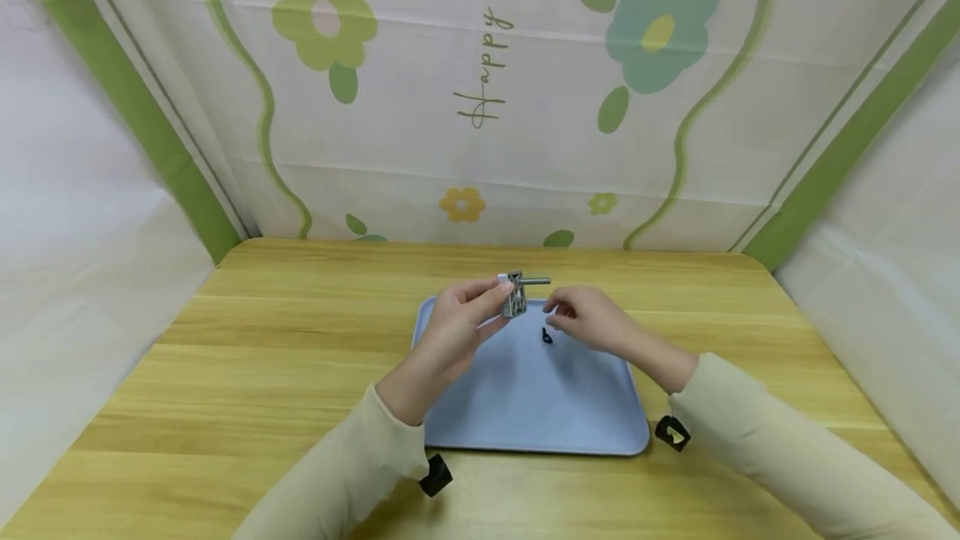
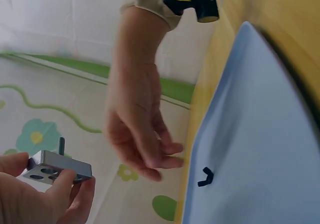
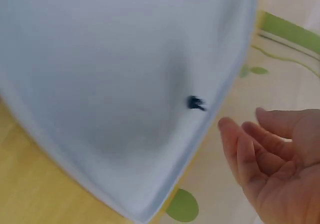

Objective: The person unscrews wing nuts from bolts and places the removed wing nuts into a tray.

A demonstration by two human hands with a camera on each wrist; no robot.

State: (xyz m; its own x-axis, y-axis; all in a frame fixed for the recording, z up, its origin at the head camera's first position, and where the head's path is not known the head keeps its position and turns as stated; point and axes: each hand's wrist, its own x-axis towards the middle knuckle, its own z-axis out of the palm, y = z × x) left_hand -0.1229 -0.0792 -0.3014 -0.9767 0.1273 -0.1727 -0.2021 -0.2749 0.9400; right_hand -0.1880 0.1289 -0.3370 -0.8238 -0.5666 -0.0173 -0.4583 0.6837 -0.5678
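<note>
My left hand (image 1: 455, 330) grips a small silver-grey metal block (image 1: 516, 300) above the far part of the blue tray (image 1: 532, 411). A thin metal rod (image 1: 536, 281) sticks out of the block. Round holes show in the block's face (image 2: 49, 171) in the left wrist view. My right hand (image 1: 588, 317) hovers to the right of the block, its fingers loosely bent and nothing visible between them. Just below its fingertips, a small black bent piece (image 1: 547, 337) is over the tray, apart from the hand. In the right wrist view that black piece (image 3: 195, 103) looks blurred.
The tray lies on a wooden table (image 1: 300, 357) and has a raised rim. Behind the table hangs a flower-printed cloth (image 1: 420, 148), with white cloth sides at left and right. Black wrist devices (image 1: 436, 475) are worn at both sleeves.
</note>
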